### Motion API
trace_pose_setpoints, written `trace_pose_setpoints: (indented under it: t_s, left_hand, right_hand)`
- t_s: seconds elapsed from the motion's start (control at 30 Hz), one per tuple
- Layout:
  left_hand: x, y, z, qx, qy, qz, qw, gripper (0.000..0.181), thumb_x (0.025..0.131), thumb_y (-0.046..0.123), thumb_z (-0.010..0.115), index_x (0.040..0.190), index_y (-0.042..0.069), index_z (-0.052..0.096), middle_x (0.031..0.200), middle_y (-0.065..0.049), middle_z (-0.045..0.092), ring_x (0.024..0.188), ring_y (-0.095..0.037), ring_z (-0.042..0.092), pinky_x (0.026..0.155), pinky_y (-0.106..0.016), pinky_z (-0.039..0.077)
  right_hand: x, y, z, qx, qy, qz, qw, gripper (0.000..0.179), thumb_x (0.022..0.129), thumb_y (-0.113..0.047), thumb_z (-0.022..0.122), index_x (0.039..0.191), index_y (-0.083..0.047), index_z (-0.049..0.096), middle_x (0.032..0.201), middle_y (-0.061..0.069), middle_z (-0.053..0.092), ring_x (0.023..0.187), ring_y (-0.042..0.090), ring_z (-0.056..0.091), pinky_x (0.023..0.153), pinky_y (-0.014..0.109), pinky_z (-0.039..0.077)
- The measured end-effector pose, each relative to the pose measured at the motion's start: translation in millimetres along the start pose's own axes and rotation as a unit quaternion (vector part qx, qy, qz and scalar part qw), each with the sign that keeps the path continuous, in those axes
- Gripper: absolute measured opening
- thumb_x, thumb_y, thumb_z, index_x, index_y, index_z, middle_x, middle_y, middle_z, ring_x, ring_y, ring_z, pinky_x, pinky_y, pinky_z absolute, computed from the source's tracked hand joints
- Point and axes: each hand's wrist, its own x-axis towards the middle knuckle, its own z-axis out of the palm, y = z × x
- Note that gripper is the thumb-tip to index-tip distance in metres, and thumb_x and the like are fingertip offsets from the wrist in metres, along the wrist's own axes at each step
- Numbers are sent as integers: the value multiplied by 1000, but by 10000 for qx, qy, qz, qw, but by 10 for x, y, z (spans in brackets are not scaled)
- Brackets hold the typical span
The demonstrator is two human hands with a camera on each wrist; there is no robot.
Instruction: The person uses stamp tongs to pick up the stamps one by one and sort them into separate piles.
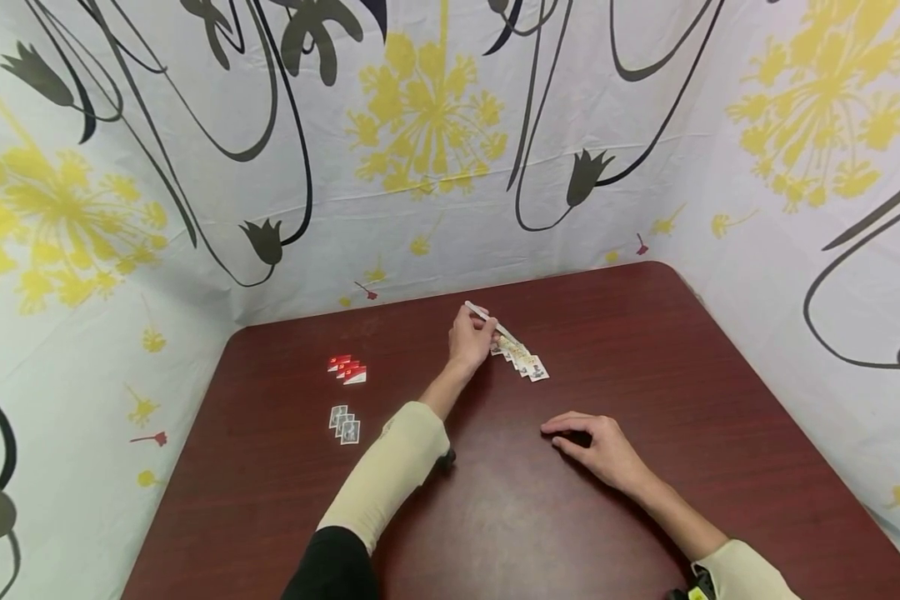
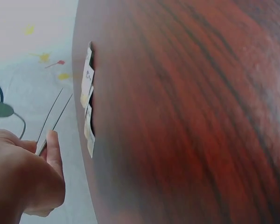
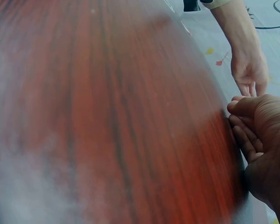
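Observation:
My left hand (image 1: pixel 471 337) pinches a pair of slim tweezers (image 1: pixel 487 319), whose two prongs stand apart in the left wrist view. The tweezers' tips reach over a slanting, overlapping row of yellowish stamps (image 1: pixel 528 363); whether they touch is hidden. From the left wrist camera, those stamps (image 2: pixel 87 88) appear edge-on along the table, beside the left hand (image 2: pixel 28 172). My right hand (image 1: pixel 603 448) rests on the table nearer to me, fingers loosely bent and holding nothing. In the right wrist view the right hand (image 3: pixel 266 135) shows no object in it.
Left of my left arm lie overlapping red-and-white stamps (image 1: pixel 347 369) and, closer to me, grey stamps (image 1: pixel 345 425). The dark red wooden table (image 1: pixel 570 525) meets a patterned cloth (image 1: pixel 435 242) hanging behind it and at both sides.

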Motion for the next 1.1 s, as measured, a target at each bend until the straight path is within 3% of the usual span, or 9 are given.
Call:
trace_pose_setpoints:
  t_s: [0.17,0.27,0.57,0.77,0.9,1.1]
  left_hand:
    - [13,-39,-171,-782,240,-90,9966,26,102,5,70,124,-5,61,99,-21,75,86,-37,79,85,-50,68]
    - [-5,-98,-322,-1079,320,-132,9936,27,101,4,72,124,-7,61,99,-21,75,87,-36,78,88,-52,67]
    - [-221,-309,-765,-1160,390,-242,9922,26,98,6,77,118,-7,66,106,-18,78,99,-35,77,85,-35,69]
    - [-433,-427,-933,-1141,387,-182,9925,15,98,7,78,109,-1,71,108,-15,80,104,-37,76,82,-27,68]
    - [-573,-470,-991,-1481,367,-167,9882,20,103,3,70,120,-8,71,116,-21,77,108,-41,74,85,-28,67]
    - [-809,-516,-1022,-1746,232,-454,9833,31,108,0,59,137,-9,65,129,-29,69,114,-36,73,92,-28,65]
  right_hand:
    - [-1,-2,8,-20,3,14,10000,28,89,4,83,112,-12,82,112,-6,78,109,18,73,99,4,47]
    - [0,-12,13,5,28,10,10000,27,89,5,83,111,-11,82,112,-5,78,109,19,73,100,4,47]
    - [3,-18,19,-64,89,6,9999,27,89,4,83,111,-11,82,111,-4,78,109,20,73,100,4,46]
    - [-12,-7,23,-185,134,7,9997,27,88,5,83,110,-12,83,111,-5,78,108,19,73,99,3,46]
    - [-14,-10,24,-225,128,31,9997,27,88,5,83,110,-12,83,111,-4,78,108,19,73,99,3,46]
    - [-5,-30,25,-241,105,42,9996,27,89,4,83,111,-12,83,112,-2,78,109,20,73,99,2,45]
